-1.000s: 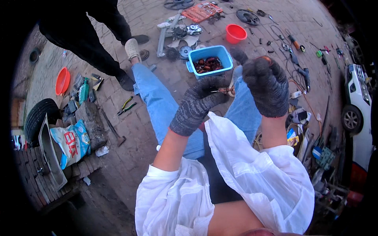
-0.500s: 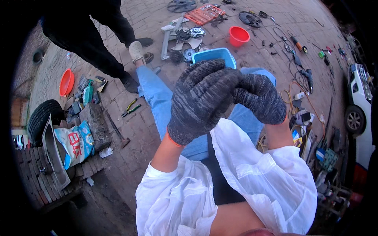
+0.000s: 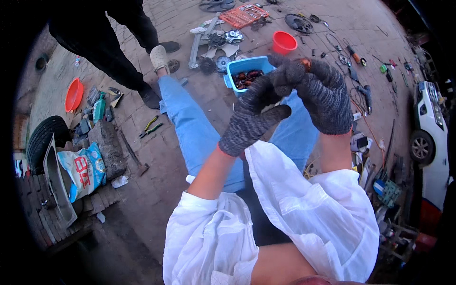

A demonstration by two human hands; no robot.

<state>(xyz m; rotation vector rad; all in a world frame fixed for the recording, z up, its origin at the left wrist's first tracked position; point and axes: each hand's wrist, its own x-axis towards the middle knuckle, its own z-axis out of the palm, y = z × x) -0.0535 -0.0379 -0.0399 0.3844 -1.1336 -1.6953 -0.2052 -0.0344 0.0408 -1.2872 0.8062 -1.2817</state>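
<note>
Both my hands wear dark grey knitted gloves and meet above my knees. My right hand (image 3: 325, 97) is closed, its fingers bent around a small copper-coloured part (image 3: 305, 63) that shows only at the top. Against its fingertips rest the curled fingers of my left hand (image 3: 254, 107); the left thumb sticks out apart from them. What lies between the left fingers is hidden. Just beyond the hands stands a light blue plastic tub (image 3: 229, 78), partly covered by the gloves. Inside are several dark and copper-coloured small parts (image 3: 247, 80).
A red bowl (image 3: 284, 42), an orange tool case (image 3: 243, 16) and loose metal parts lie ahead. Pliers (image 3: 151, 127), a hammer (image 3: 135, 154) and a tyre (image 3: 46, 137) are at left, where a person in dark trousers (image 3: 95, 45) stands. A heat gun (image 3: 365, 97) and cables lie right.
My hands have separated somewhat and turned; the left thumb now sticks out. A copper-coloured piece has come into sight at the right fingers. More of the blue tub and its contents shows.
</note>
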